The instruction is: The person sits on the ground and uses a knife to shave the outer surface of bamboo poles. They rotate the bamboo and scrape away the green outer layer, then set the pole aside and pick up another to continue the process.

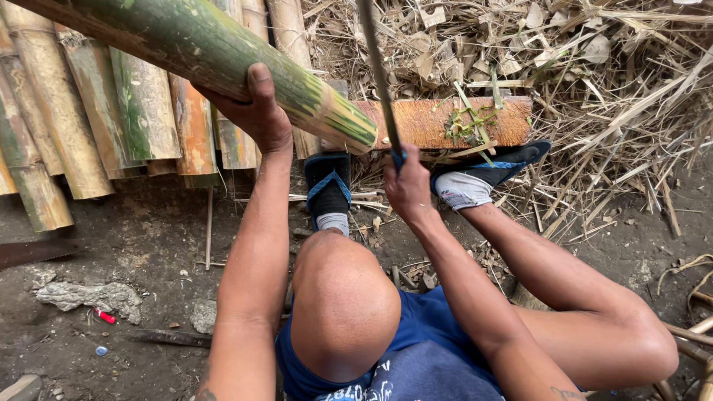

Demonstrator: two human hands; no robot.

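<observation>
On wood block (438,122): bamboo pole (223,52) end, left hand (256,111) beneath; right hand (407,186) grips blade (379,74).

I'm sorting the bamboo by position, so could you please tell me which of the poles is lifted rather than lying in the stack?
The thick green bamboo pole, gripped by the left hand, slants above the yellowish stacked poles underneath.

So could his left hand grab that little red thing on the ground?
Probably not now: the left hand is up gripping the green bamboo pole, and the red thing lies low on the dirt, though nothing blocks it.
</observation>
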